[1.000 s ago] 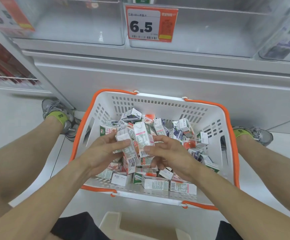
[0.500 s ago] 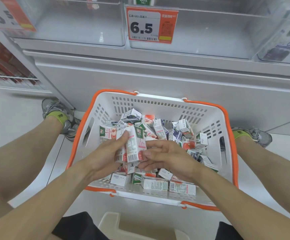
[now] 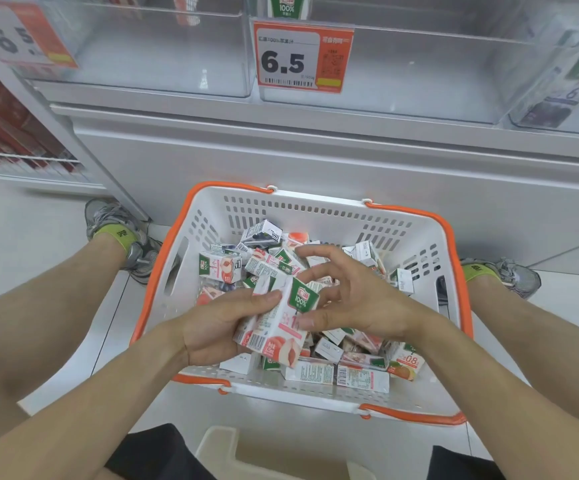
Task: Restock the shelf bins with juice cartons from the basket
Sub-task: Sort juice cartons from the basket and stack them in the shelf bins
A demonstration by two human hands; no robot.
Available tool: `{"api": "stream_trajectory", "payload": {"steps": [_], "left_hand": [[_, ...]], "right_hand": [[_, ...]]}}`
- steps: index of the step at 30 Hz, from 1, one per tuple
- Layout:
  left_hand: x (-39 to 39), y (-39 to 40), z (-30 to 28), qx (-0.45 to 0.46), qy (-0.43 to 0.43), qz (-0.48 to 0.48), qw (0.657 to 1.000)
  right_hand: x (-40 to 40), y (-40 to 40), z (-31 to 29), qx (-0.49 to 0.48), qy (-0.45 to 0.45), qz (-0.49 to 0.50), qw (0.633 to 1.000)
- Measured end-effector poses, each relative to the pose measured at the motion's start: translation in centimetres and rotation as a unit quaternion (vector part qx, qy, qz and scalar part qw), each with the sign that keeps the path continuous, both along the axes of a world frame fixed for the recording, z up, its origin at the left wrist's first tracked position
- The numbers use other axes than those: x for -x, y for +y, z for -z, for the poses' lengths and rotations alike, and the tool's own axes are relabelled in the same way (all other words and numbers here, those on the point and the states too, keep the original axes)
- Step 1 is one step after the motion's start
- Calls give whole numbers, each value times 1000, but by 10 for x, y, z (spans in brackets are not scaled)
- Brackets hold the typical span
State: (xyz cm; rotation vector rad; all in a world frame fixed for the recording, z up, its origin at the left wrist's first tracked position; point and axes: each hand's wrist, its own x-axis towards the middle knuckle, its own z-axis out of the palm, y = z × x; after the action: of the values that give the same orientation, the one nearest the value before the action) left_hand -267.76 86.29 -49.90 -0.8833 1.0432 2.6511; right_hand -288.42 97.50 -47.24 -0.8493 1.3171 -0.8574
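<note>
Restocking is only at the start

The left hand grips some cartons over the basket; the right hand is open beside them. The bins at 12 o'clock look almost empty.

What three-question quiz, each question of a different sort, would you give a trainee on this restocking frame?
1. True or false: the left hand grips juice cartons above the basket.
2. Multiple choice: the price tag on the middle shelf bin reads A) 5.6 B) 6.5 C) 8.0.
3. Fill in: the right hand has its fingers spread, and its thumb touches the ____ held in the other hand.

Key: 1 true; 2 B; 3 cartons.
</note>
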Motion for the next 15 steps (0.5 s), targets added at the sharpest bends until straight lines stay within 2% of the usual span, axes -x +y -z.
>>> {"api": "stream_trajectory", "payload": {"steps": [5,10,12,15], "left_hand": [[3,2,-8,-18,-7,69,997],[6,-4,-12,7,-37,114,993],[8,-11,-18,70,-60,131,987],[7,-30,-36,210,-92,127,965]], "right_hand": [[-5,-1,3,13,-7,-110,994],[-7,-2,7,12,-48,-94,994],[-9,0,10,23,-58,-59,996],[-16,0,13,44,-67,26,996]]}}
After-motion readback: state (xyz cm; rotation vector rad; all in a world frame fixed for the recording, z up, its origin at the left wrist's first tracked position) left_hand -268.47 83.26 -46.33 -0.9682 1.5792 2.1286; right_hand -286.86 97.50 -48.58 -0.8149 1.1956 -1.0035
